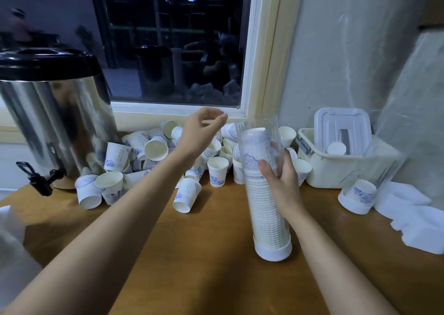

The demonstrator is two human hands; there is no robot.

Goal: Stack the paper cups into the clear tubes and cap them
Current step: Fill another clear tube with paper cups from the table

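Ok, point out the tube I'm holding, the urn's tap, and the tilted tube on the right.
held tube [265,209]: head view, wall over the cup stack
tap [38,178]: head view, black body
tilted tube [378,174]: head view, clear wall

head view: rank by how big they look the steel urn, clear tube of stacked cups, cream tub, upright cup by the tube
1. steel urn, clearly largest
2 and 3. clear tube and cream tub: unsure, the tube is taller but nearer the camera
4. upright cup, smallest

The right hand [281,180] grips the cup-filled tube [266,218] (upright); left hand [201,132] hovers over cups [156,147].
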